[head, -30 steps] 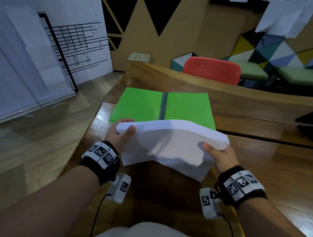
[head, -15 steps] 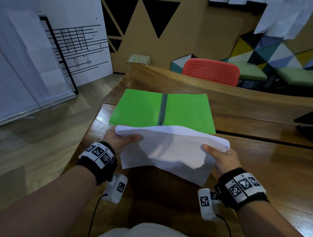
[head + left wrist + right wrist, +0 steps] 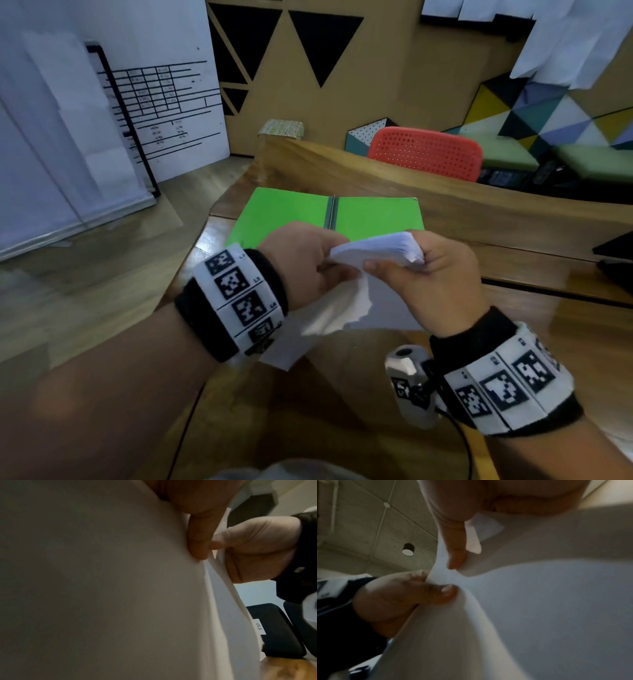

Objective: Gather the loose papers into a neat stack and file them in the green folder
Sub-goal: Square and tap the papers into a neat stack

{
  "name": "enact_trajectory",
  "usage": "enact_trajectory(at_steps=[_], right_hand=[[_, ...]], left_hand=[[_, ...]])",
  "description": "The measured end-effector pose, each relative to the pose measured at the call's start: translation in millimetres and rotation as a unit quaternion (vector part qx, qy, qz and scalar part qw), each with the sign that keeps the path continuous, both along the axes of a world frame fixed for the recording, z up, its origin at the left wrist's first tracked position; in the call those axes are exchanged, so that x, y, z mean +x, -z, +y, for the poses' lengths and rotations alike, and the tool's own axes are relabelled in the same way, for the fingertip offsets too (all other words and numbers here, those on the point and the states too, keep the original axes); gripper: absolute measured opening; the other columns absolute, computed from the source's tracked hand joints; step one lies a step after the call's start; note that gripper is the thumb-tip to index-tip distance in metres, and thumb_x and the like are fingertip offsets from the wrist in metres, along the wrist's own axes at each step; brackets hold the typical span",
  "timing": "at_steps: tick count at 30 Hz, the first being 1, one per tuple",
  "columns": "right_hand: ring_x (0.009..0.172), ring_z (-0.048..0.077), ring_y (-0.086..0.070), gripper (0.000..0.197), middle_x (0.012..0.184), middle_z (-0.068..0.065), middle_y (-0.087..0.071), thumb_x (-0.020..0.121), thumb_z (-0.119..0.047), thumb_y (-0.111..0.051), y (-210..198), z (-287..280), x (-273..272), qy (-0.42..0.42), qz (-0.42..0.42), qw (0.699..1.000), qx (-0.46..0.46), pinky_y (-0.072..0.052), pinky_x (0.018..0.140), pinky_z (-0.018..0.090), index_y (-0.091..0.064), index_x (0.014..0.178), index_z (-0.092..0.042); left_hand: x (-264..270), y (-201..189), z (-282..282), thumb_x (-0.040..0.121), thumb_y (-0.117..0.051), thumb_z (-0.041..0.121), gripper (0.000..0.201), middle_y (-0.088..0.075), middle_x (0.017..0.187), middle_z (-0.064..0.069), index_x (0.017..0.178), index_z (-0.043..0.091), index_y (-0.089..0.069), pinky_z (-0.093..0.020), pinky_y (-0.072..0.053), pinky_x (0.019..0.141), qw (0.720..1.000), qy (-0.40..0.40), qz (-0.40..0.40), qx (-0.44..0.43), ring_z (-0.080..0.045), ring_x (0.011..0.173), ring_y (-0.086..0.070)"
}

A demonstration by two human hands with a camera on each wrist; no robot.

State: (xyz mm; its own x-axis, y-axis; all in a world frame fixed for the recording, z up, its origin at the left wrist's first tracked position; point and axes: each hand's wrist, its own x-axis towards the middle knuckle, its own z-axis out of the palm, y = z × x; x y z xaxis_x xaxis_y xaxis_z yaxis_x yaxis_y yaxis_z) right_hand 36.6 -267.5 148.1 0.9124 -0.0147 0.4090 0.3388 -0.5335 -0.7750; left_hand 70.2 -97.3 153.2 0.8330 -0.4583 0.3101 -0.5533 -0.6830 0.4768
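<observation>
- My left hand (image 3: pixel 301 263) pinches the paper stack (image 3: pixel 376 250) at its top edge.
- My right hand (image 3: pixel 435 277) curls round it too, above the open green folder (image 3: pixel 284 216).

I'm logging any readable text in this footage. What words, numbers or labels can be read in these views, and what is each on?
"570", handwritten, roughly: small white tag on the dark object behind the papers, left wrist view; it could read otherwise.
"L3", roughly: left wristband; other small codes there are blurred.
Right wristband: small codes, too blurred to read.
Whiteboard table: entries too small to read.
Green folder, papers: no text shows.
</observation>
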Motion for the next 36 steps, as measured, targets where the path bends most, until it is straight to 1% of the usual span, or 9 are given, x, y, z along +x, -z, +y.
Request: enact_trajectory(at_steps=[2,5,9,14,18,22,26,31,36], right_hand=[[0.073,0.031,-0.065,0.016,0.075,0.014,-0.072,0.071,-0.022,-0.078,-1,-14,5,-0.014,0.065,0.996,-0.059,-0.052,0.069,0.042,-0.07,0.076,-0.008],[0.073,0.029,-0.066,0.012,0.08,0.016,-0.073,0.07,-0.018,-0.08,3,-45,11,0.007,0.174,0.983,-0.063,-0.053,0.074,0.041,-0.069,0.074,-0.013],[0.059,0.017,-0.064,0.021,0.064,0.007,-0.072,0.062,-0.006,-0.081,11,-61,10,0.007,0.187,0.967,0.174,-0.052,0.059,0.03,-0.064,0.074,-0.004],[0.072,0.024,-0.063,0.062,0.083,0.01,-0.068,0.048,-0.025,-0.09,25,-27,5,-0.046,0.065,0.889,0.451,-0.054,0.065,0.034,-0.063,0.1,-0.006],[0.064,0.016,-0.055,0.023,0.058,-0.011,-0.063,0.062,-0.016,-0.077,37,0,3,0.062,0.028,0.927,0.368,-0.045,0.063,0.034,-0.064,0.065,-0.035],[0.063,0.008,-0.062,0.03,0.067,-0.006,-0.069,0.079,0.004,-0.067,45,3,3,0.067,0.063,0.931,0.352,-0.051,0.068,0.032,-0.057,0.08,-0.024],[0.072,0.002,-0.056,0.045,0.09,-0.001,-0.056,0.083,0.002,-0.061,37,-5,2,0.055,-0.018,0.961,0.269,-0.048,0.067,0.021,-0.049,0.097,-0.038],[0.101,0.013,-0.058,0.041,0.106,-0.015,-0.06,0.088,-0.026,-0.047,35,-15,5,0.052,-0.094,0.99,0.092,-0.046,0.09,0.03,-0.056,0.101,-0.064],[0.077,0.003,-0.067,0.056,0.091,-0.008,-0.069,0.083,0.004,-0.061,44,-16,10,0.016,0.01,0.951,0.309,-0.057,0.071,0.024,-0.047,0.113,-0.042]], left_hand=[[-1,6,8,0.074,-0.064,0.038,0.019,-0.046,0.048,0.016,0.073,0.019,-0.068,-0.008,-0.03,0.047,0.998,-0.014,0.007,-0.058,-0.003,0.051,-0.045],[-1,9,20,0.065,-0.069,0.035,0.024,-0.055,0.05,0.005,0.069,0.012,-0.065,-0.015,-0.036,0.048,0.976,-0.054,0.056,-0.203,0.0,0.046,-0.047],[-1,6,33,0.072,-0.077,0.017,0.026,-0.064,0.068,-0.014,0.075,-0.007,-0.069,-0.024,-0.043,0.049,0.938,-0.114,0.112,-0.308,-0.011,0.052,-0.053],[-1,26,33,0.066,-0.079,0.025,0.013,-0.066,0.049,0.016,0.058,0.021,-0.07,-0.022,-0.052,0.05,0.867,-0.199,0.149,-0.431,-0.002,0.049,-0.06],[-7,54,24,0.072,-0.076,0.025,0.022,-0.061,0.041,0.024,0.053,0.021,-0.064,-0.013,-0.05,0.048,0.853,-0.238,0.162,-0.436,0.004,0.044,-0.058],[-11,70,22,0.072,-0.077,0.009,0.025,-0.057,0.038,0.029,0.061,0.024,-0.059,-0.006,-0.046,0.042,0.863,-0.24,0.197,-0.399,0.013,0.039,-0.055],[-5,58,32,0.066,-0.077,0.012,0.054,-0.071,0.082,0.018,0.106,0.039,-0.053,-0.017,-0.055,0.065,0.884,-0.177,0.072,-0.428,0.006,0.071,-0.065],[0,43,38,0.066,-0.058,0.033,0.028,-0.066,0.087,0.029,0.082,0.056,-0.059,-0.021,-0.048,0.072,0.919,-0.127,0.001,-0.374,0.001,0.077,-0.06],[1,45,34,0.072,-0.069,0.012,0.046,-0.066,0.064,0.011,0.101,0.042,-0.05,-0.022,-0.052,0.054,0.863,-0.105,0.112,-0.482,-0.004,0.054,-0.06]])
